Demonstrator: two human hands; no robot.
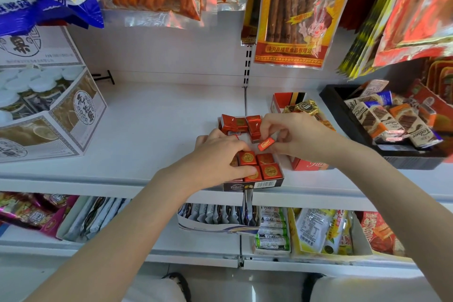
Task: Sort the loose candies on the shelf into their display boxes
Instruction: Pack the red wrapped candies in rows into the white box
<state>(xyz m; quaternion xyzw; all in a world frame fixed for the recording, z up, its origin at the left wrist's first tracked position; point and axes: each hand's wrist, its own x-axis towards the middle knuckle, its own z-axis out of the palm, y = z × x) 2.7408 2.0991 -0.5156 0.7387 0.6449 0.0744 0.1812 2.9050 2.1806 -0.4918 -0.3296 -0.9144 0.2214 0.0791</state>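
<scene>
A low dark display box [255, 184] stands at the front edge of the white shelf [152, 125]. Red square candies [269, 171] lie in rows in its near part, and more red candies [252, 122] are piled loosely at its far end. My left hand [220, 154] rests on the packed candies, fingers pressing on them. My right hand [294, 135] pinches one red candy [265, 143] between thumb and fingers, tilted just above the middle of the box.
A red box [310, 164] with gold-wrapped candy [302, 106] sits right of the display box. Far right is a black tray [343, 115] of chocolate bars. A large white carton [49, 110] stands left. Snack bags [289, 19] hang overhead.
</scene>
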